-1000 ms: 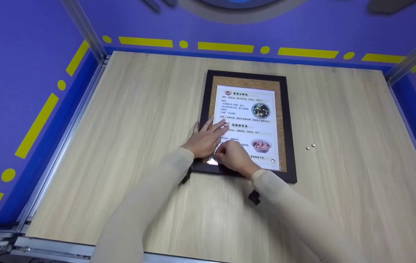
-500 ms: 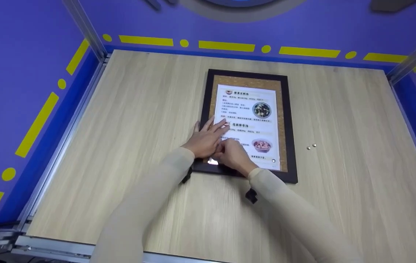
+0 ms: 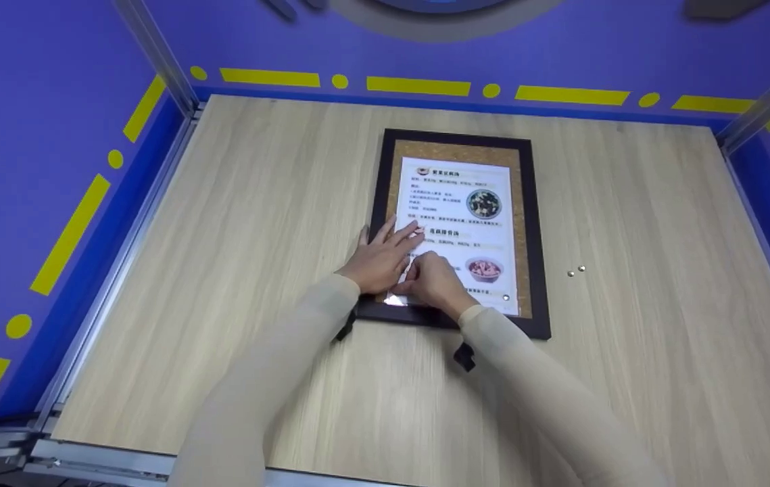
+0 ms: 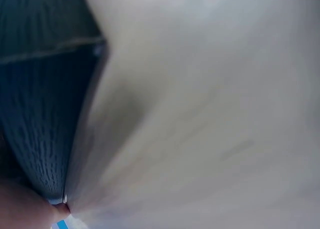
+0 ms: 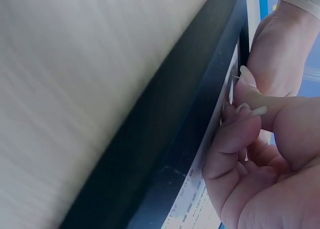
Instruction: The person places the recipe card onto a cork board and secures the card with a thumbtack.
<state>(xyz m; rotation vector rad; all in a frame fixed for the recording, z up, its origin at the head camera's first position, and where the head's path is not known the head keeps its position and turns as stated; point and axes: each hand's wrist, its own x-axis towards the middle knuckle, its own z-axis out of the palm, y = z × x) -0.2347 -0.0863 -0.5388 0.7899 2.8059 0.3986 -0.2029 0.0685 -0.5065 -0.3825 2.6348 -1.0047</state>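
Note:
A black-framed cork board (image 3: pixel 538 257) lies flat on the table, bearing a white printed recipe sheet (image 3: pixel 455 193) with two food pictures. My left hand (image 3: pixel 376 264) rests on the board's left side, fingers spread over the sheet's edge. Beside it, near the lower left corner, is my right hand (image 3: pixel 433 279), fingers curled in and thumb stretched leftward. In the right wrist view a thin metal thumbtack pin (image 5: pixel 235 77) shows at the thumb tip, close over the board; its head is hidden. Another silver thumbtack (image 3: pixel 506 297) sits in the sheet's lower right corner.
Two silver thumbtacks (image 3: pixel 576 271) lie on the wooden table (image 3: pixel 648 270) right of the board. Blue panels (image 3: pixel 412 108) with yellow marks stand behind and at both sides. A metal rail (image 3: pixel 107 461) runs along the front edge.
My right hand has shifted slightly, and its thumb now reaches further left, away from the curled fingers. The left hand, board and sheet stay where they were.

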